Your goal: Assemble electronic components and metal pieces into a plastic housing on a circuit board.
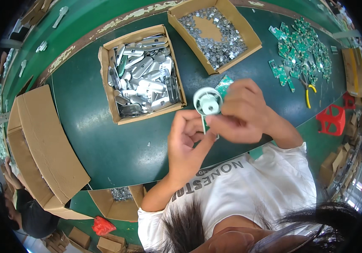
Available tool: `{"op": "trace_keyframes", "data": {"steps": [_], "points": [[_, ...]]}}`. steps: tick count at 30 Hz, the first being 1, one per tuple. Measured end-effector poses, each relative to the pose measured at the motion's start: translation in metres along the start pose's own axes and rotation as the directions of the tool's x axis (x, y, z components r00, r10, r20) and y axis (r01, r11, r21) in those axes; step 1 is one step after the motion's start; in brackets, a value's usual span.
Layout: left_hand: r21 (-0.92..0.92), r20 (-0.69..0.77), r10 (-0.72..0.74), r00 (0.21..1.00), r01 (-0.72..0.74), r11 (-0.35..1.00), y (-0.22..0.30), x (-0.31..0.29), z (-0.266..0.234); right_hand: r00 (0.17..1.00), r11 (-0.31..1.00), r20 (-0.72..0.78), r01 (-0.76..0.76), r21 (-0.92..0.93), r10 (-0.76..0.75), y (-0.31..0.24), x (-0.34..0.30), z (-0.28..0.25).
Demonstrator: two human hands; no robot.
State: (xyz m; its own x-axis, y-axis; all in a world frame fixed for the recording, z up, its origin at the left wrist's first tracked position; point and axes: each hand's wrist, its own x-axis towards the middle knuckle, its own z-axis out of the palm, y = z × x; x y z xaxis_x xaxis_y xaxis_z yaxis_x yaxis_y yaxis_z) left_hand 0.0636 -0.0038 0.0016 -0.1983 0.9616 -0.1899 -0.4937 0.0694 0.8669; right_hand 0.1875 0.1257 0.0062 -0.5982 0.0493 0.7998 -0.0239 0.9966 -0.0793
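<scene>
Above the table's near edge, my left hand [189, 145] grips a pale green plastic housing with a round, ring-shaped head and a narrow handle [208, 101]. Its thumb and fingers close round the handle, which they partly cover. My right hand [243, 111], somewhat blurred, is curled with thumb and fingertips against the housing just below its round head. Whatever those fingertips pinch is hidden. Just beyond the right hand shows a green circuit board [224, 85]; whether it lies on the table or is touched by the hand I cannot tell.
On the dark green table [88, 143] stand a carton of shiny metal covers [145, 71] and a carton of small metal pieces [235, 42]. Circuit boards [303, 55] are heaped at right beside yellow-handled pliers [308, 95]. Open cardboard boxes [50, 143] stand left; a red stool [332, 120] is right.
</scene>
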Motion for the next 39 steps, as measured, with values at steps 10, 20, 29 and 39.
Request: {"op": "trace_keyframes", "data": {"steps": [10,20,29,39], "points": [[-0.155,-0.006,-0.207,0.978,0.204,0.967,0.008,0.007,-0.006,0.984,0.987,0.15,-0.112,0.112,0.094,0.005,0.001,-0.003],[-0.142,-0.18,0.123,0.976,-0.15,0.978,-0.005,-0.001,0.009,0.837,0.805,0.075,-0.542,0.24,0.541,-0.025,0.011,0.007],[-0.226,0.284,-0.254,0.925,0.322,0.919,0.032,-0.008,-0.005,0.358,-0.082,0.613,-0.817,0.571,0.704,-0.017,0.024,-0.019],[0.313,0.064,-0.086,0.994,0.062,0.948,0.087,0.003,-0.068,0.134,0.077,0.372,-0.984,0.163,0.919,0.37,0.015,-0.012]]}}
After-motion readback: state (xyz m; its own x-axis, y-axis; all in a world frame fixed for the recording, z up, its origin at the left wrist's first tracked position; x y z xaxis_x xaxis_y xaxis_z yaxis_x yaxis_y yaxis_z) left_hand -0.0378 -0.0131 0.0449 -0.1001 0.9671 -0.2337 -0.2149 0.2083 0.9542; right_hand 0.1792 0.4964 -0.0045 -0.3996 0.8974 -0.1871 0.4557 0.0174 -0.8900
